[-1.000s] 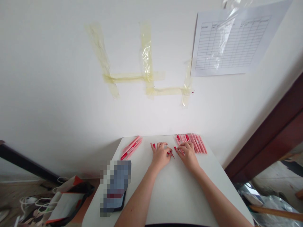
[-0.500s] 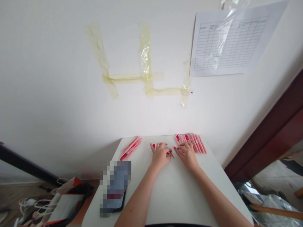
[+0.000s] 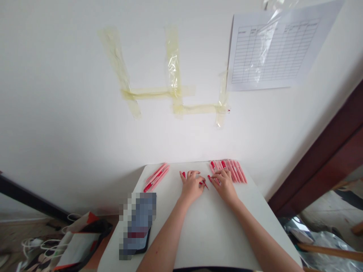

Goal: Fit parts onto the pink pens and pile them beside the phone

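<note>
My left hand (image 3: 193, 186) is over the middle of the white table (image 3: 204, 230), thumb and forefinger pinched on a thin red pointed pen part (image 3: 207, 186). Its other fingers spread over a red piece (image 3: 184, 174), mostly hidden beneath them. Close by on the right, my right hand (image 3: 226, 185) has its fingers closed on a red pen (image 3: 209, 177); only the red end shows. Just behind this hand lies a row of several pink-and-red pens (image 3: 234, 172). A smaller group of pens (image 3: 157, 176) rests at the table's back left.
A phone-like dark object (image 3: 143, 245), largely pixelated, lies on the table's left side. A white wall with yellowed tape (image 3: 150, 93) and a printed sheet (image 3: 263, 53) rises behind. Bags (image 3: 82, 241) and cables stand on the floor at left, plastic wrapping (image 3: 331, 241) at right.
</note>
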The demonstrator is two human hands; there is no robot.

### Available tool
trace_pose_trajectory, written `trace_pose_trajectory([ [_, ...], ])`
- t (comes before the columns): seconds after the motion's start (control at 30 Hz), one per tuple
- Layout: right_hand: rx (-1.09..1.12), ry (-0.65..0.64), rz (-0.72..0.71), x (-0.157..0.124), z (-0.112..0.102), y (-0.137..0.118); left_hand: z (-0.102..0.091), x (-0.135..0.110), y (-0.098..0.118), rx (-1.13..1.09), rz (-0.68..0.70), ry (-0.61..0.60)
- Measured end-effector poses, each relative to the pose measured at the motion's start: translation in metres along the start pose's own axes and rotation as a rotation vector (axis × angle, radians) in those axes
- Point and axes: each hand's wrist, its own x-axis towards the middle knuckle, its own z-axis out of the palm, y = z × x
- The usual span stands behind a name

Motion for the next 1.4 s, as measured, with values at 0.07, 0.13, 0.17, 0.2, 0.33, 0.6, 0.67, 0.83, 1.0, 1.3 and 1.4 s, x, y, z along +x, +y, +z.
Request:
trace_pose_trajectory([
  [0.07,0.008,-0.001,0.003,0.0,0.0,0.0,0.0,0.0,0.0,-0.011,0.003,0.003],
  [0.13,0.017,-0.008,0.006,0.0,-0.001,0.0,0.001,0.0,-0.001,-0.021,0.002,0.007],
  [0.17,0.021,-0.012,0.01,0.0,-0.001,0.0,0.002,0.0,-0.001,-0.025,0.002,0.011],
  [0.2,0.025,-0.016,0.013,0.0,-0.001,0.0,0.003,0.0,-0.002,-0.028,0.005,0.016],
  [0.33,0.037,-0.017,0.023,0.0,-0.001,0.0,0.004,0.0,-0.003,-0.033,0.018,0.031],
  [0.6,0.012,-0.016,0.014,-0.001,0.001,0.003,0.005,0.0,-0.004,-0.02,0.026,0.036],
  [0.67,0.009,-0.015,0.012,-0.001,0.001,0.003,0.007,0.001,-0.004,-0.027,0.029,0.045],
  [0.83,0.006,-0.021,0.017,-0.001,-0.001,0.002,0.01,0.001,-0.006,-0.046,0.038,0.046],
  [1.0,-0.004,-0.026,0.029,-0.001,-0.002,0.004,0.012,0.002,-0.006,-0.044,0.039,0.04],
  [1.3,-0.011,-0.01,0.029,0.0,-0.001,0.004,0.013,0.003,-0.009,-0.036,0.057,0.039],
  [1.4,-0.013,-0.008,0.023,0.0,-0.001,0.004,0.014,0.003,-0.009,-0.039,0.058,0.034],
])
